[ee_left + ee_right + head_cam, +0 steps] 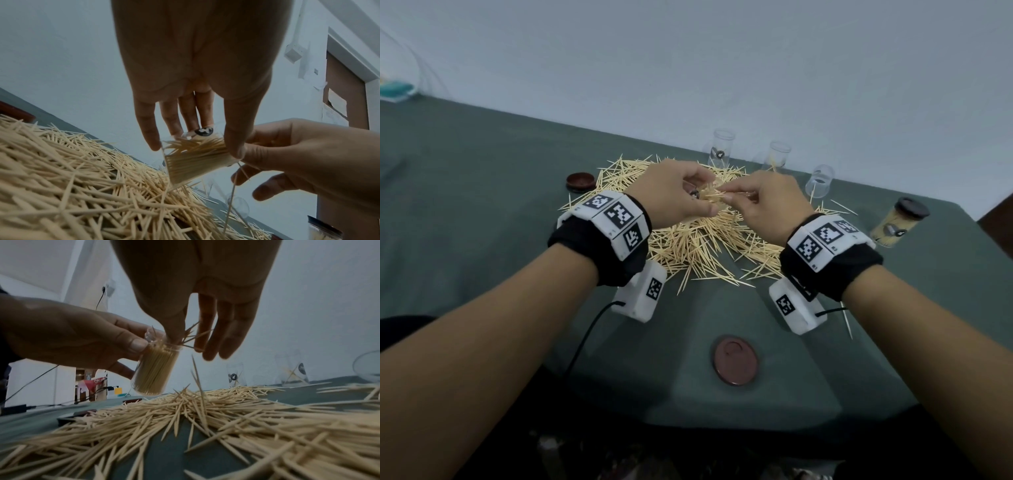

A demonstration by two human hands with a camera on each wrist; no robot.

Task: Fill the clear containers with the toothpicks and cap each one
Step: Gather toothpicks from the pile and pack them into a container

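Left hand (674, 192) grips a clear container (155, 369), thumb and fingers curled round its wall, held tilted above the toothpick pile (702, 240). Container packed nearly full of toothpicks, some tips sticking out of the open mouth. Right hand (763, 202) at the mouth, thumb and index pinching a few loose toothpicks (191, 335) there, other fingers straight and hanging down. One stray toothpick (197, 374) points up just beneath the right hand; cannot tell if it is in mid-air or standing in the pile. Pile spread on green table (482, 192). Three open containers (720, 147) (777, 156) (820, 181) stand behind the pile near the wall, each with at most a few sticks. Capped full container (897, 222) to the right. Brown cap (734, 359) near the front edge, another cap (580, 181) left of pile.
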